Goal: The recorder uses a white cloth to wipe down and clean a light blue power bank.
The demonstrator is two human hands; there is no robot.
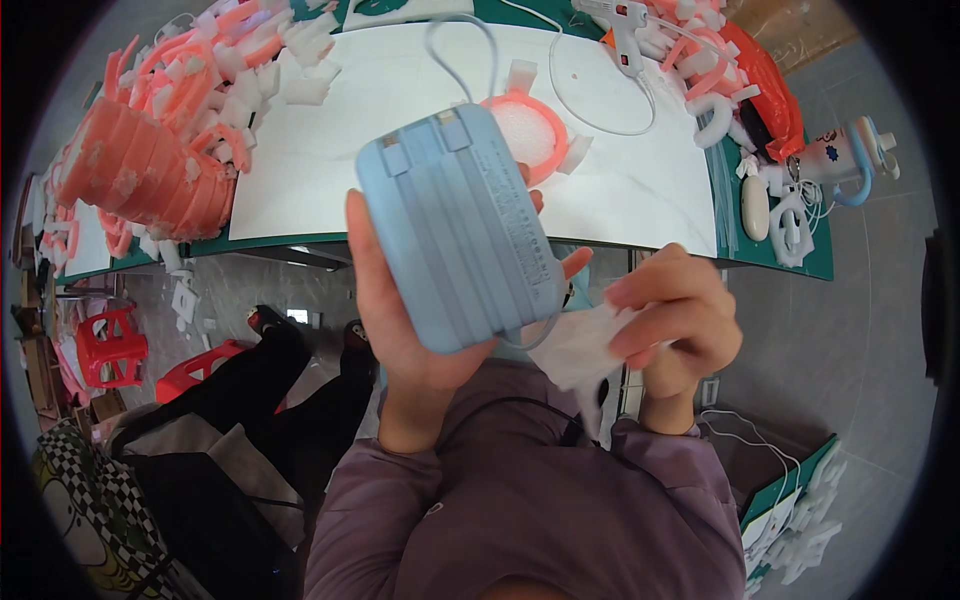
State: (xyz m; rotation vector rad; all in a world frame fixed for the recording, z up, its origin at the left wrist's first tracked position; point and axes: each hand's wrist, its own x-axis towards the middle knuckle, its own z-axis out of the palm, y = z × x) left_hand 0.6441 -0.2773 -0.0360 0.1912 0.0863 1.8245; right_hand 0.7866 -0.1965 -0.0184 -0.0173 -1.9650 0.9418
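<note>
My left hand (pixel 405 345) is closed around a light blue power bank (pixel 445 245), lifted in front of the table's near edge. Its ribbed face with small print is turned up, and two short plugs sit in slots at its far end. From that end a thin pale loop (pixel 495 60) sticks out over the table. My right hand (pixel 690 315) pinches a crumpled white tissue (pixel 575 350) just right of the power bank's near corner. A pink foam ring with a white middle (pixel 545 140) lies on the table behind, partly hidden by the power bank.
White board (pixel 300 200) covers the green table. Pink and white foam pieces (pixel 180 75) and a stack of pink foam rings (pixel 150 170) fill the left. A corded glue gun (pixel 625 35), a red bag (pixel 765 90) and a tumbler (pixel 835 155) stand right. Red stools (pixel 110 345) are below left.
</note>
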